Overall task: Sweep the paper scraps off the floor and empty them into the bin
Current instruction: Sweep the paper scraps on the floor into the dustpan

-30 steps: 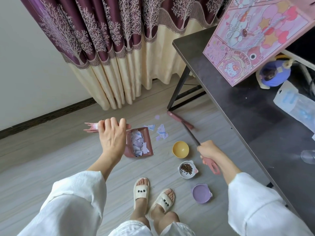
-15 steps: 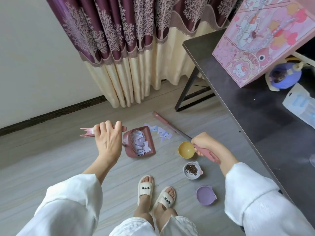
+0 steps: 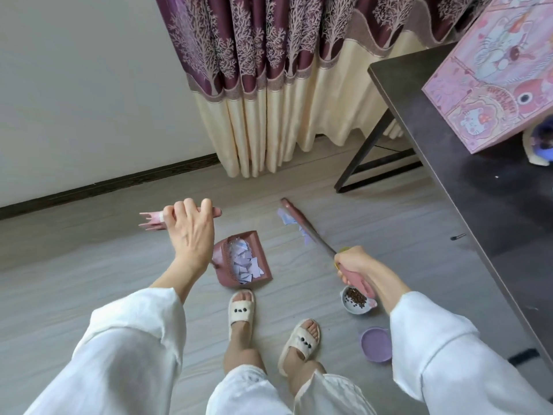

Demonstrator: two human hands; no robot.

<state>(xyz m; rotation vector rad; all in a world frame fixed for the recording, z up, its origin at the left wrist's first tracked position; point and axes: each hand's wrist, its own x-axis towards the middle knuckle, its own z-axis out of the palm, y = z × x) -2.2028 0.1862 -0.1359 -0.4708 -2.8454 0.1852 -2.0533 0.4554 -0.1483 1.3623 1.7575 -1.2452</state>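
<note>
A dusty-pink dustpan (image 3: 263, 251) stands on the grey floor just ahead of my feet, with several pale paper scraps (image 3: 244, 262) piled inside. My left hand (image 3: 191, 232) is closed around the top of its long pink handle (image 3: 149, 220). My right hand (image 3: 354, 263) grips the pink handle of a broom (image 3: 311, 232), whose head (image 3: 291, 209) rests on the floor to the right of the dustpan. A few loose scraps (image 3: 285, 217) lie against the broom head and along its shaft. No bin is in view.
A small bowl of dark seeds (image 3: 356, 301) and a purple lid (image 3: 375, 344) sit on the floor by my right foot. A yellow bowl is mostly hidden behind my right hand. A dark table (image 3: 478, 187) with a pink box (image 3: 493, 85) stands at right; curtains (image 3: 269, 85) hang behind.
The broom head swept from the far right toward the dustpan, pushing the loose scraps. My right hand moved left, in front of the yellow bowl. The dustpan stayed in place.
</note>
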